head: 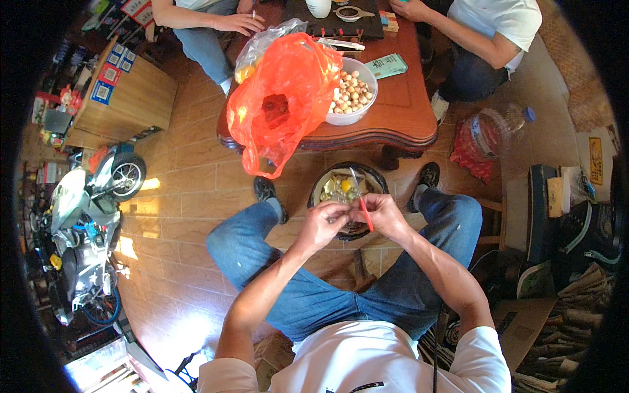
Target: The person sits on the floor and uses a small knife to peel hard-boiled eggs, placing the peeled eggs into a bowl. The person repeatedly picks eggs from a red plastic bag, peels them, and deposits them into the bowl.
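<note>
My right hand [385, 213] grips a small knife [363, 209] with a red handle, its thin blade pointing away from me. Close beside it, my left hand [322, 223] has its fingertips pinched around a small object that the fingers mostly hide. The fingertips of both hands nearly meet above a round waste bin [317, 189] between my feet. Inside the bin lie pale and greenish scraps [336, 186] and a round yellow piece [346, 185]. On the table past the bin stands a translucent plastic bowl [351, 119] of small, round, cream-and-brown lotus seeds [351, 93].
An open red plastic bag [295, 98] overhangs the near edge of the wooden table [393, 108]. A green packet [388, 66] lies by the bowl. Two people sit across, one hand [241, 23] holding a cigarette. A large plastic bottle [486, 130] stands right; a scooter [83, 211] left.
</note>
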{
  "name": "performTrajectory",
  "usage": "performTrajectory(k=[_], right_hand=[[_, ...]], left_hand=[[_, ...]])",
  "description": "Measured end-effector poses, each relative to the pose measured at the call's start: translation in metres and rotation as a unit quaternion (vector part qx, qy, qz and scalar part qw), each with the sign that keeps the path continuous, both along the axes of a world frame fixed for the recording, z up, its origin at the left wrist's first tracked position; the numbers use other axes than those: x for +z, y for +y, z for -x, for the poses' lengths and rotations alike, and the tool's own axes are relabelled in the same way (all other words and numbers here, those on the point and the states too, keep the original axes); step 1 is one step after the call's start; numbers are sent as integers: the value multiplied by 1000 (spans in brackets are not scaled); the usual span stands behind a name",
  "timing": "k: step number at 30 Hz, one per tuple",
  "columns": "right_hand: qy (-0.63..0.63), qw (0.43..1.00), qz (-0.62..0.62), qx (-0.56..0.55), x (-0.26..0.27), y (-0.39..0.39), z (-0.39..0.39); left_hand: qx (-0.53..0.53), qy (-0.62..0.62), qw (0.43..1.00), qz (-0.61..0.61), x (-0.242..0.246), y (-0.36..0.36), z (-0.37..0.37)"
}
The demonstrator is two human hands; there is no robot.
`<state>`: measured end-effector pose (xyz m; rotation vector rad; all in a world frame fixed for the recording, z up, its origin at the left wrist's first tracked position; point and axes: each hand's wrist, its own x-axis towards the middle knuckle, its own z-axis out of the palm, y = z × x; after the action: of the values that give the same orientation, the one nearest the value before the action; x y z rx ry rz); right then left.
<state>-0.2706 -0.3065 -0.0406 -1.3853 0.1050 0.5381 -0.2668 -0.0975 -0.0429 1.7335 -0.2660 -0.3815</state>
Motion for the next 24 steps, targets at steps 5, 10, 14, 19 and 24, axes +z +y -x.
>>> performTrajectory(k=[5,10,14,19,24], right_hand=[[-8,999,-29,-32,-5,3,4],[-18,999,12,-40,-10,4,5],[-17,998,36,-45,-12,4,6],[-21,996,70,-45,-13,0,3],[-14,992,110,-61,-13,3,2]], left_hand=[[-1,-97,991,-94,11,-3,0],[11,-112,989,-92,11,-7,3],[17,-81,994,-66,4,-7,6],[22,86,994,62,-13,-4,5],[41,182,962,200,-20,2,1]])
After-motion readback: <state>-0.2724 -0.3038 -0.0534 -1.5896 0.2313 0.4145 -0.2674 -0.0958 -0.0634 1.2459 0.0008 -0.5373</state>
